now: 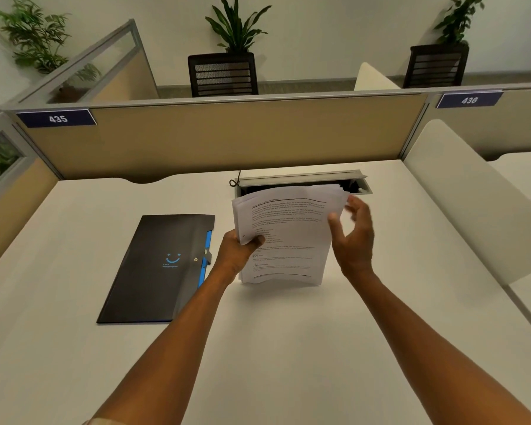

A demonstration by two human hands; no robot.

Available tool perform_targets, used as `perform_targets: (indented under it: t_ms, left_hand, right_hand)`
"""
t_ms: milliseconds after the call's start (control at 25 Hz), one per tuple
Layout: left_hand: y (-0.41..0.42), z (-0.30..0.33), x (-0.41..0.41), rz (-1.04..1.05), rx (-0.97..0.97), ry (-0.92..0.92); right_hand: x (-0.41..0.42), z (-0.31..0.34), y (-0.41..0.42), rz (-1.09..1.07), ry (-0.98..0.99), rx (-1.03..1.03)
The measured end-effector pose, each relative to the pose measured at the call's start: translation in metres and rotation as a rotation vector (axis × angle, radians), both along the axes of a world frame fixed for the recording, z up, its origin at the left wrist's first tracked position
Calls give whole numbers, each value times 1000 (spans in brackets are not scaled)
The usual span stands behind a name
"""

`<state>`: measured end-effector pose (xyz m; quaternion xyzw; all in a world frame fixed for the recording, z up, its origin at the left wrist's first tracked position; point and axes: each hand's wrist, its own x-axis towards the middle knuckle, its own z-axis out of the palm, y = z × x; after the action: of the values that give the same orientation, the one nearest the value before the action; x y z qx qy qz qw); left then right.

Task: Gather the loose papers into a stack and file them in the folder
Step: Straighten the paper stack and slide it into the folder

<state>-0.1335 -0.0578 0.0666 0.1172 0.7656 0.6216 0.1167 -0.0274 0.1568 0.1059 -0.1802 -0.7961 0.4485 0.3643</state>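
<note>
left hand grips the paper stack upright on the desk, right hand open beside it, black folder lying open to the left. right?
Not quite: the black folder is closed, its flap fastened by the clasp, as the head view shows. The rest holds: the left hand grips the paper stack upright on the desk, and the right hand is open beside it.

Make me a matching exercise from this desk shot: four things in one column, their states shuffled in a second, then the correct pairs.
Things
1. paper stack
2. folder
3. left hand
4. right hand

States
A. open, fingers spread, beside the stack's right edge
B. lying flat and closed on the desk
C. held upright, bottom edge at the desk
D. gripping the stack's left edge

Pairs: 1-C, 2-B, 3-D, 4-A
</note>
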Motion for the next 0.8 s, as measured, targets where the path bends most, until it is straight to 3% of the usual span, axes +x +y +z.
perform_targets:
  t_ms: [120, 200, 320, 480, 720, 800]
  left_hand:
    - [1, 0, -1, -7, 11, 4]
    - [2, -1, -2, -15, 1, 0]
    - [1, -4, -5, -31, -23, 12]
    - [-1, -5, -5, -79, -50, 48]
    - [-1, -5, -6, -69, -69, 64]
    - [-2, -4, -9, -47, -23, 38]
  right_hand:
    - [-12, 38, -9, 3, 193, 442]
    - [-21, 55, -31, 139, 107, 654]
    - [-29, 63, -68, 302, -122, 817]
    - [-32, 55, -85, 399, -303, 919]
    - [-32, 54, -86, 438, -274, 864]
    - [-28, 52, -80, 371, -182, 798]
